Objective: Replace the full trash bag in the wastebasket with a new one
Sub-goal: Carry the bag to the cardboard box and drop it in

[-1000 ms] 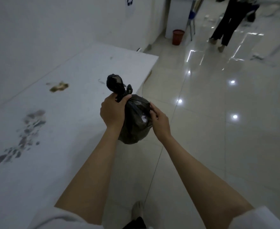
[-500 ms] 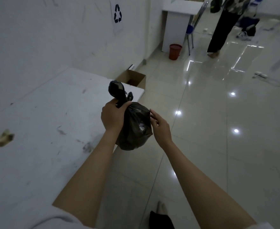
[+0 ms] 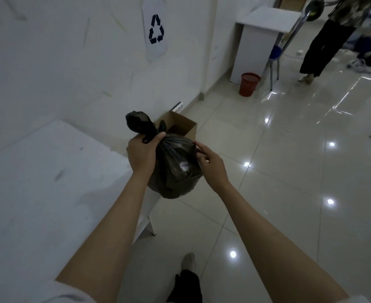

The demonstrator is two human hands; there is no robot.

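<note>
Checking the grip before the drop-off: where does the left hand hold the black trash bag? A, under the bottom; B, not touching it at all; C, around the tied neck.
C: the left hand grips the black trash bag around its tied neck, just below the knot.

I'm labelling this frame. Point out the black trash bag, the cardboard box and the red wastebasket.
black trash bag (image 3: 175,169), head view, bulging body.
cardboard box (image 3: 190,130), head view, front wall.
red wastebasket (image 3: 248,85), head view, side wall.
</note>
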